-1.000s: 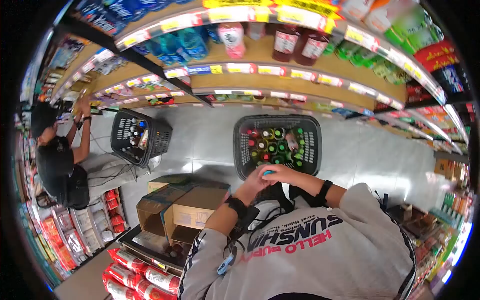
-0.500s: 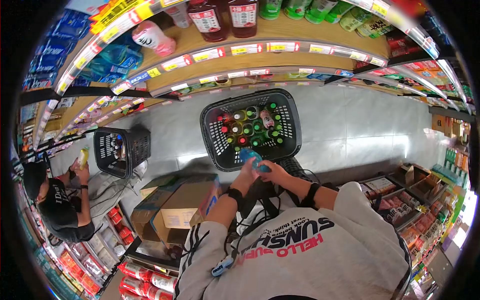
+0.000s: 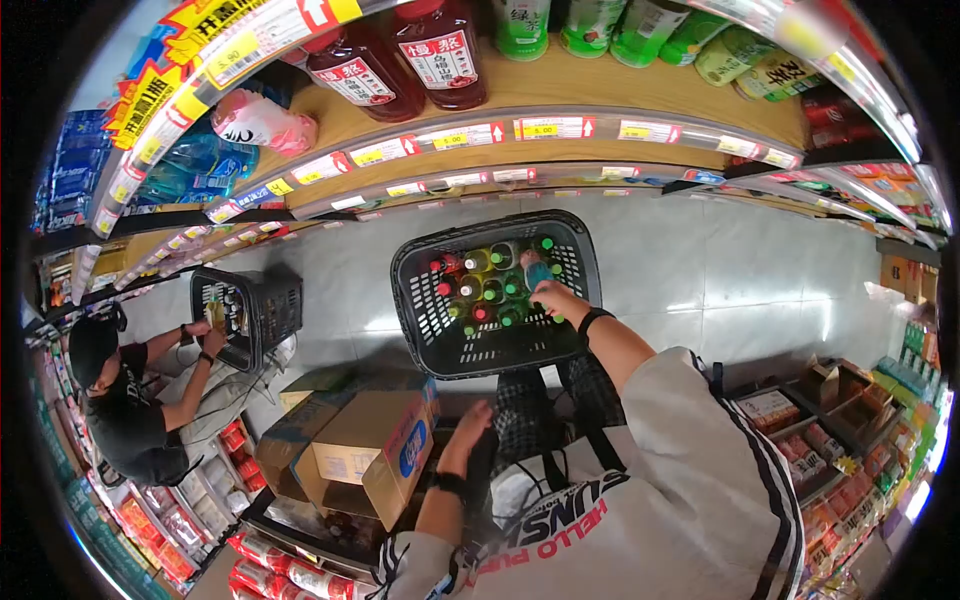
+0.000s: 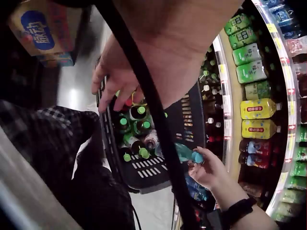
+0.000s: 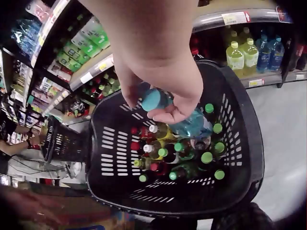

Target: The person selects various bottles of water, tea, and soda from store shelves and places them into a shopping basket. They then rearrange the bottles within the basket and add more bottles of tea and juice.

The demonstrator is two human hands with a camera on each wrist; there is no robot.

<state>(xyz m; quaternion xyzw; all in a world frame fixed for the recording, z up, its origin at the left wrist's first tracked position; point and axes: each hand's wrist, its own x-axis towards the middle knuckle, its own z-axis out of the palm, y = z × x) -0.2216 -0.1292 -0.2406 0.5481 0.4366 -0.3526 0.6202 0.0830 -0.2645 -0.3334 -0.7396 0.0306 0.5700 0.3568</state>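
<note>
My right hand (image 3: 560, 298) grips a blue plastic bottle (image 5: 192, 125) around its neck, just below the light blue cap. The bottle lies tilted over the right side of a black shopping basket (image 3: 480, 366), its base among the bottles there. Several drink bottles (image 5: 165, 151) with green, red and white caps stand in that basket. A pink-labelled bottle (image 4: 151, 140) is close beside the blue one. My left hand (image 3: 470, 428) hangs near my lap with loosely bent fingers and nothing in it; in the left wrist view its fingers overlap the basket rim.
Drink shelves (image 3: 400, 150) curve along the far side. On the left, another person (image 3: 130, 400) reaches into a second black basket (image 3: 270, 320). Opened cardboard boxes (image 3: 350, 440) stand to my left, with red packs (image 3: 300, 575) below them. Grey floor tiles (image 3: 690, 270) show at right.
Both hands were together on the blue bottle at the basket's near edge. My left hand has let go and drawn back; my right hand has moved the bottle over the basket's right side.
</note>
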